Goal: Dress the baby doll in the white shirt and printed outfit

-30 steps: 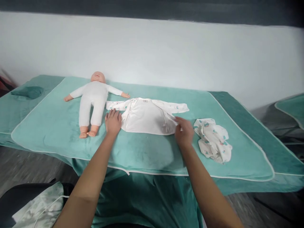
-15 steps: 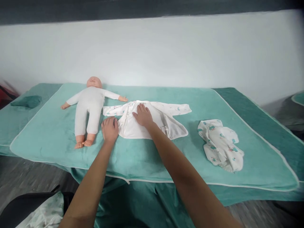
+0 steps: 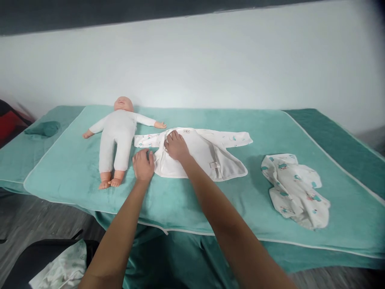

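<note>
A white baby shirt (image 3: 195,154) lies spread on the green mat, its inside facing up and its printed sleeves stretched out to both sides. My right hand (image 3: 176,145) rests on the shirt's left part, below the collar, fingers laid on the cloth with their tips partly hard to see. Beside the shirt's left edge, my left hand (image 3: 143,165) lies on the mat with its fingers stretched out and its thumb by the cloth. Just left of it is a baby doll (image 3: 117,128) on its back in a white body, arms spread.
A crumpled white printed garment (image 3: 296,190) lies on the mat's right side. The green mat (image 3: 66,160) covers a table against a white wall. A small green pillow (image 3: 43,129) is at the far left. Printed cloth (image 3: 64,267) hangs on a black chair (image 3: 33,257) at the lower left.
My right hand has slid left over the shirt, uncovering the label at the collar. My left hand keeps its place by the shirt's edge. The view has shifted and tilted slightly.
</note>
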Demonstrator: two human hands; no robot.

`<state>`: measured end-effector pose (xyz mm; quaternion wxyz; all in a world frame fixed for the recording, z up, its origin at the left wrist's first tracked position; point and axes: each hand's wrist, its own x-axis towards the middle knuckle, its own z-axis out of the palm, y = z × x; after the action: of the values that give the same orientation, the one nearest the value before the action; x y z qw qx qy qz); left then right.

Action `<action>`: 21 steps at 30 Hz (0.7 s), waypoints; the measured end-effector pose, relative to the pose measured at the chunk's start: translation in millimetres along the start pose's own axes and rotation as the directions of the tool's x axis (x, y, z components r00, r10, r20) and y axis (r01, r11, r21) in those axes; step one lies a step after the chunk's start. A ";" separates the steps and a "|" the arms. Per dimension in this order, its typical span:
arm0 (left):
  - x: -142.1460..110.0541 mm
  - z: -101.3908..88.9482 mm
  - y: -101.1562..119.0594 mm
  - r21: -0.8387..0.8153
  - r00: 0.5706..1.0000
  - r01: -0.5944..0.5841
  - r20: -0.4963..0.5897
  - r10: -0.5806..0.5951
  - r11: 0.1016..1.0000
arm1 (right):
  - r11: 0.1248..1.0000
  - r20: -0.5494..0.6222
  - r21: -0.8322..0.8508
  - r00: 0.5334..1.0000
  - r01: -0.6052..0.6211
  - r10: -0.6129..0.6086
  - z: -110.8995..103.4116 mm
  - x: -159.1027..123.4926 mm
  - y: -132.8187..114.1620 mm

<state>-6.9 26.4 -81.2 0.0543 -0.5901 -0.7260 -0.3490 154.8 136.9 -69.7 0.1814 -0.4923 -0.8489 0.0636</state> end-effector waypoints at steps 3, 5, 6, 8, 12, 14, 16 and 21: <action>-0.8 0.5 0.4 -0.015 1.000 0.014 -0.012 -0.015 1.000 | 1.000 -0.017 0.021 1.000 -0.007 0.007 2.5 -4.3 -17.1; -1.1 0.5 0.7 -0.029 1.000 0.021 -0.015 -0.021 0.999 | 0.998 -0.003 0.068 1.000 -0.014 0.014 4.7 -1.1 -28.3; -1.1 0.4 0.8 -0.033 1.000 0.022 -0.012 -0.022 0.999 | 0.996 0.005 0.095 1.000 -0.003 0.003 5.5 2.0 -32.4; -0.8 0.2 0.8 -0.034 1.000 0.024 -0.003 -0.024 0.999 | 0.989 0.022 0.143 0.999 0.045 -0.049 5.9 9.4 -35.0; 0.3 0.4 -0.1 -0.022 1.000 0.019 -0.002 -0.019 1.000 | 0.964 0.023 0.241 0.992 0.116 -0.125 2.4 17.0 -13.8; 0.7 0.5 -0.8 -0.018 1.000 0.013 -0.003 -0.014 1.000 | 0.962 -0.005 0.263 0.997 0.078 -0.079 0.5 13.2 6.8; 0.7 0.5 -1.6 -0.013 1.000 0.008 0.001 -0.008 1.000 | 0.966 -0.027 0.260 1.000 0.005 0.002 -1.8 5.6 30.5; 0.5 -0.3 -3.0 -0.003 0.999 -0.031 0.008 0.031 1.000 | 0.973 -0.027 0.219 0.997 -0.068 0.075 -16.2 -13.9 90.6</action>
<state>-9.8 26.4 -82.1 0.0559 -0.6028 -0.7163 -0.3469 240.8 169.8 -84.1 0.2466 -0.5007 -0.8153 0.1542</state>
